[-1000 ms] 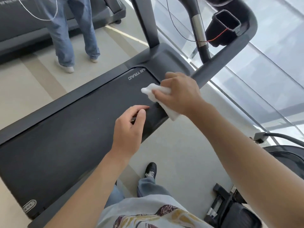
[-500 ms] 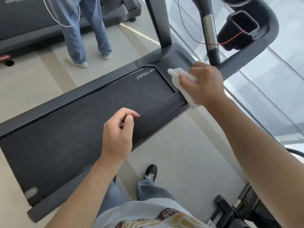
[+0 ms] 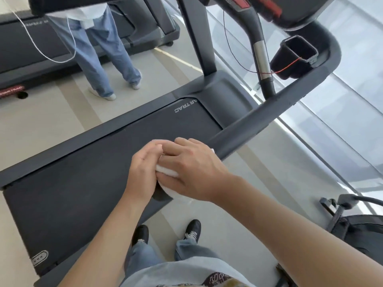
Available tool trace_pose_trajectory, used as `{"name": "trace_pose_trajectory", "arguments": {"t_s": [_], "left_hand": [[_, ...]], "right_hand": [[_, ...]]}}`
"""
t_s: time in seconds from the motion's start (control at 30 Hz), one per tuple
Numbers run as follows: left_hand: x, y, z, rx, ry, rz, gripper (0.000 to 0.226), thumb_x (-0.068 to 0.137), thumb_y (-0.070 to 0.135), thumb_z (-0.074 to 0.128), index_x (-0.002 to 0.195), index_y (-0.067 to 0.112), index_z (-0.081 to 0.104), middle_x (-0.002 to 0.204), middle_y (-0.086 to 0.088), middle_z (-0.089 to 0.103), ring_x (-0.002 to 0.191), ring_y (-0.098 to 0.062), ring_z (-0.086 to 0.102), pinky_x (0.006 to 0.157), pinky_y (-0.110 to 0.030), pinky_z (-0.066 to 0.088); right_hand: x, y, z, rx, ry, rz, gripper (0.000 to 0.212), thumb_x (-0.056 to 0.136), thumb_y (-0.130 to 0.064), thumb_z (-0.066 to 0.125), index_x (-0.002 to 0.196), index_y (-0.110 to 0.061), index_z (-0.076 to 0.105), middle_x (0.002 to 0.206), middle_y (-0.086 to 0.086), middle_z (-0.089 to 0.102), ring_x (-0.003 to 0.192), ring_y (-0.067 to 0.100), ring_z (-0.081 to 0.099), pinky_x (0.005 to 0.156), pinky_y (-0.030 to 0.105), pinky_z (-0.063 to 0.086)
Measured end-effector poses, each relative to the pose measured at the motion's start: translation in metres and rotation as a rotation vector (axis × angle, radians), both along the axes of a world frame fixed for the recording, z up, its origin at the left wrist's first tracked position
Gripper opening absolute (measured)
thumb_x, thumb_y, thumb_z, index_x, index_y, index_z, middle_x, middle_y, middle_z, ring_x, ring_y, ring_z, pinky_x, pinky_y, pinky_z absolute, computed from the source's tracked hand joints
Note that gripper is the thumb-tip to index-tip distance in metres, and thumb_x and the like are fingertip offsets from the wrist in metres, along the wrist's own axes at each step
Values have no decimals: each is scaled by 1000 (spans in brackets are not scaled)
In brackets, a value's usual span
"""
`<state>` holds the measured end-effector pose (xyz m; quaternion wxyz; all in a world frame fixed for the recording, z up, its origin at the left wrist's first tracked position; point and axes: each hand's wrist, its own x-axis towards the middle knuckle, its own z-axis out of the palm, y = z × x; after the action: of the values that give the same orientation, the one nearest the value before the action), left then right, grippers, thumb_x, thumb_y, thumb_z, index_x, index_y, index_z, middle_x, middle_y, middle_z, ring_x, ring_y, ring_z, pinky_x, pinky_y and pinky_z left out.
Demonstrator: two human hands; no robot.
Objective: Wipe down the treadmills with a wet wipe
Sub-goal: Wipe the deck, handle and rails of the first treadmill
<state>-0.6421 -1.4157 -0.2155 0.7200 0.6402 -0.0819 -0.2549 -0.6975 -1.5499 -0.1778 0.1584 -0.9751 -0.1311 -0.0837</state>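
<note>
A dark grey treadmill lies across the view, its belt [image 3: 93, 172] running from lower left towards the motor cover [image 3: 223, 96]. My two hands meet above the near side rail. The white wet wipe [image 3: 168, 173] is bunched between them, and only parts of it show. My right hand [image 3: 194, 172] grips it from the right with curled fingers. From the left, my left hand [image 3: 143, 172] closes its fingers onto it. The hands hide the rail beneath them.
The treadmill's handrail [image 3: 269, 117] slants up to the right, past a black cup holder [image 3: 294, 56] and a red cord. A person in blue jeans [image 3: 99, 59] stands beyond, beside another treadmill [image 3: 31, 48]. Glass panels run along the right; another machine [image 3: 356, 235] sits lower right.
My right hand drew back with the wipe from the front end of the rail. My left hand left the rail, and both hands now hold the wipe together.
</note>
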Motion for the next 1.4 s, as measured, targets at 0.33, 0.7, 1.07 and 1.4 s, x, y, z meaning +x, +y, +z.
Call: {"name": "trace_pose_trajectory", "arguments": {"t_s": [0.33,0.7,1.07,1.4], "left_hand": [[-9,9,-6,130,-118,-251,26,107,26,50,111,23,76,107,9,77,106,-9,69,92,-25,53],[1,53,-22,44,26,-329,24,96,26,55,100,15,76,94,8,78,91,-13,71,82,-32,54],[9,59,-16,149,-11,-306,17,102,22,60,110,24,75,105,8,79,103,-12,73,91,-31,54],[13,38,1,169,-37,-359,21,105,19,54,93,19,72,78,12,67,73,-9,59,71,-27,47]], "right_hand": [[-4,-87,4,-24,-69,-716,45,94,-51,57,65,-17,55,76,-4,43,72,18,46,60,30,33],[-1,-4,1,-24,-23,-272,39,94,-43,66,69,-14,62,75,-2,45,67,22,44,58,36,42],[4,-13,-1,-31,-49,-594,42,88,-49,62,60,-18,56,69,-4,42,66,21,43,59,38,43],[-6,-4,-20,82,-279,-327,39,91,-28,75,64,-8,56,67,3,43,60,26,37,55,37,37]]}}
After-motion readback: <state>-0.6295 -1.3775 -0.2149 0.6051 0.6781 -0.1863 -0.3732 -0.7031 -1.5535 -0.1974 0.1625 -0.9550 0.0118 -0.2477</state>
